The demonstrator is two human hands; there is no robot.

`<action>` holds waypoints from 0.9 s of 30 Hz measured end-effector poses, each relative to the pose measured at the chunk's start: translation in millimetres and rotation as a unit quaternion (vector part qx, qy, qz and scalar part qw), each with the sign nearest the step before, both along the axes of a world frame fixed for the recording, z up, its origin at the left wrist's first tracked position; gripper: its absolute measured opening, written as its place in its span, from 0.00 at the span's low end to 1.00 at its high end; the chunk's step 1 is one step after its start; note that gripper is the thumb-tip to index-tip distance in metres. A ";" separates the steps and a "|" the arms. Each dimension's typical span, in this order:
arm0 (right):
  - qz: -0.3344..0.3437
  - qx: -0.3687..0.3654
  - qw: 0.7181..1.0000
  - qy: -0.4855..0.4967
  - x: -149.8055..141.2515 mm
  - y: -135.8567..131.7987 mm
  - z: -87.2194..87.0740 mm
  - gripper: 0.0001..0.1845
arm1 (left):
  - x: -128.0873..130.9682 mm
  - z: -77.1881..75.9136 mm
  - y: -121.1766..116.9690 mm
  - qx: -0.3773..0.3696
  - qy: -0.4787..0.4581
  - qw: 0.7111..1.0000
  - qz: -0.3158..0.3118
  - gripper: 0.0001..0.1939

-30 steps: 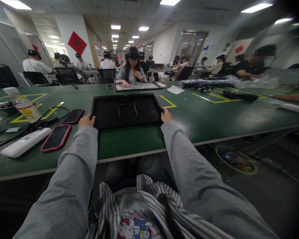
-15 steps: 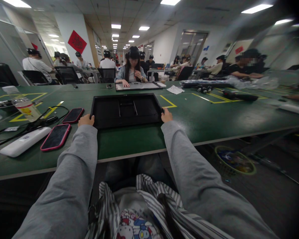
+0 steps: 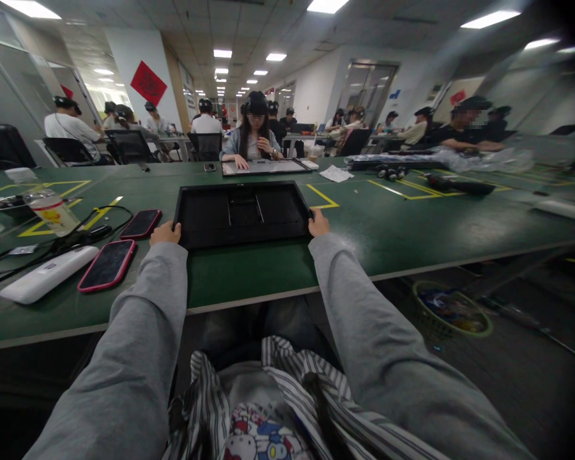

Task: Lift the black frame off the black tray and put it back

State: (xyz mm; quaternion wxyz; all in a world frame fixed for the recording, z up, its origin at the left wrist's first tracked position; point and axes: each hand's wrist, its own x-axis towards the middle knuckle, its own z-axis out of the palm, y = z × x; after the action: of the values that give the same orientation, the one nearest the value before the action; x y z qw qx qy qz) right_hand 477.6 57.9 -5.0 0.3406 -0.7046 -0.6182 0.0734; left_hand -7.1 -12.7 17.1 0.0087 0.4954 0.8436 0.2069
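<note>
A black rectangular plastic shell, shaped like the back cover of a monitor, lies on the green table in front of me. Its hollow side faces up, with two narrow upright slots and a recess near the middle. My left hand is closed on its left edge, thumb on the rim. On the opposite edge, my right hand grips in the same way. The fingers under the rim are partly hidden on both sides.
Left of the shell lie two red-cased phones, a white power bank, black cables and a drink bottle. Across the table a person rests a hand on a flat panel. A crumpled tissue and a basket are to the right.
Both hands and the black shell stay where they were. At the far right, a person in black has shifted to the left.
</note>
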 end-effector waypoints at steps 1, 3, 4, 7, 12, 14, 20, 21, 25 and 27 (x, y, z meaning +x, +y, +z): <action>0.002 0.000 1.000 0.001 -0.1 0.0 0.0 0.25 | 1.4 1.2 -1.4 0.001 -0.002 1.000 0.000 0.28; 0.004 0.002 1.000 -0.001 -0.1 0.4 -0.3 0.25 | 4.6 3.9 -4.8 0.007 -0.006 1.000 -0.002 0.28; 0.004 0.003 1.000 -0.002 -0.2 0.5 -0.6 0.25 | 6.1 5.2 -6.5 0.011 -0.007 1.000 -0.003 0.28; 0.000 0.005 1.000 -0.003 -0.6 0.8 -1.3 0.24 | 8.2 7.4 -9.2 0.019 -0.008 1.000 -0.006 0.28; -0.004 0.020 1.000 0.008 -1.2 1.1 -2.1 0.22 | 4.2 4.4 -5.8 0.012 -0.007 1.000 -0.011 0.28; -0.004 0.026 1.000 0.011 -1.0 1.7 -2.7 0.22 | 3.1 3.2 -4.7 0.010 -0.009 1.000 -0.006 0.28; -0.015 0.027 1.000 0.003 -1.3 2.2 -2.5 0.23 | 6.6 4.1 -7.0 0.031 -0.007 0.999 0.006 0.27; -0.015 0.026 1.000 0.003 -1.6 1.9 -2.1 0.23 | 6.7 4.1 -6.9 0.031 -0.007 0.999 0.007 0.27; -0.005 0.028 0.999 0.016 -2.6 0.6 -0.8 0.23 | 3.7 2.0 -4.1 0.026 -0.001 1.000 0.008 0.27; -0.008 0.029 0.999 0.020 -2.9 0.8 -0.7 0.23 | 1.4 0.7 -2.6 0.025 0.000 1.000 0.009 0.27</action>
State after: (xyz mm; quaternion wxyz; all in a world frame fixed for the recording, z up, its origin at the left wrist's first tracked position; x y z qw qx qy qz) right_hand 474.7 58.6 -5.7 0.3738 -0.6977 -0.6075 0.0672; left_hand -5.7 -15.3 17.8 -0.0055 0.4880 0.8426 0.2277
